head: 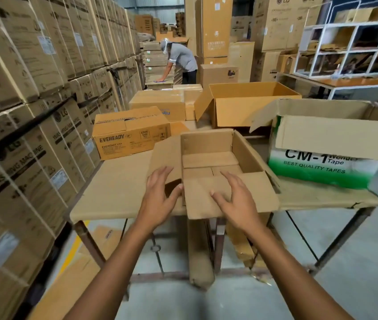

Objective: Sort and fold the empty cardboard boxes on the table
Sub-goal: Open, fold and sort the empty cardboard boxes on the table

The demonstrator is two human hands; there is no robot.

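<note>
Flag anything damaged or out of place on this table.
The cardboard sheet covering the table is torn at its near right corner. The CM-1 tape box has a creased, bent top flap. The small open box's front flap juts past the table's near edge.

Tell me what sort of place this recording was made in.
Most likely a warehouse: tall stacks of LG appliance cartons line the left side, open cardboard boxes crowd the table, and another person works among more stacked cartons farther back.
</note>
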